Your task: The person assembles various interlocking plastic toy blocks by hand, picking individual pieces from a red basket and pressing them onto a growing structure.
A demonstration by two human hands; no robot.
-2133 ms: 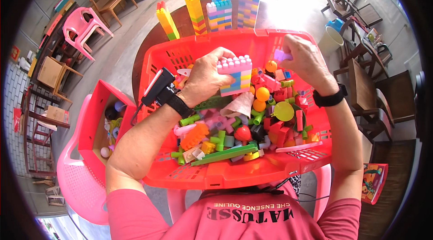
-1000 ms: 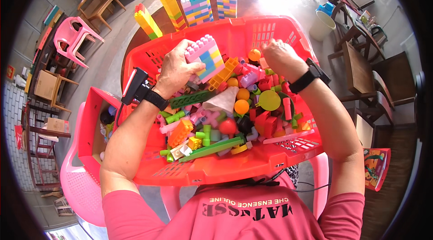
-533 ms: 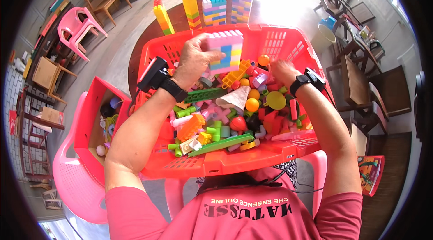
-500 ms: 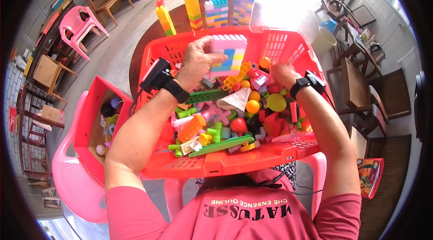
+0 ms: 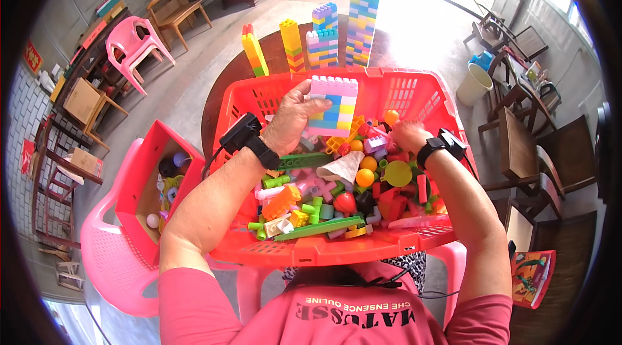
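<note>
My left hand [image 5: 293, 118] holds an upright panel of joined toy building blocks [image 5: 333, 106], pink along the top and bottom with blue, yellow and white between. It is above the far part of a red plastic basket [image 5: 311, 251] heaped with loose toys. My right hand [image 5: 411, 136] reaches down among the toys at the basket's right side; its fingers are blurred and partly hidden. Close to it lie an orange ball [image 5: 391, 117], a lilac block [image 5: 374, 144] and a yellow-green disc [image 5: 398, 174]. Nearer the middle are a whitish cone-shaped piece [image 5: 341, 167] and a green beam [image 5: 319, 228].
Behind the basket, several block towers [image 5: 361, 29] stand on a round brown table [image 5: 217, 95]. To the left, a red box [image 5: 139, 199] with small toys rests on a pink plastic chair [image 5: 103, 248]. Wooden chairs [image 5: 518, 144] and a pale bin [image 5: 475, 84] are at the right.
The head view has tilted up, so the scene sits lower in the picture. The block panel stays in my left hand. My right hand remains at the basket's right side.
</note>
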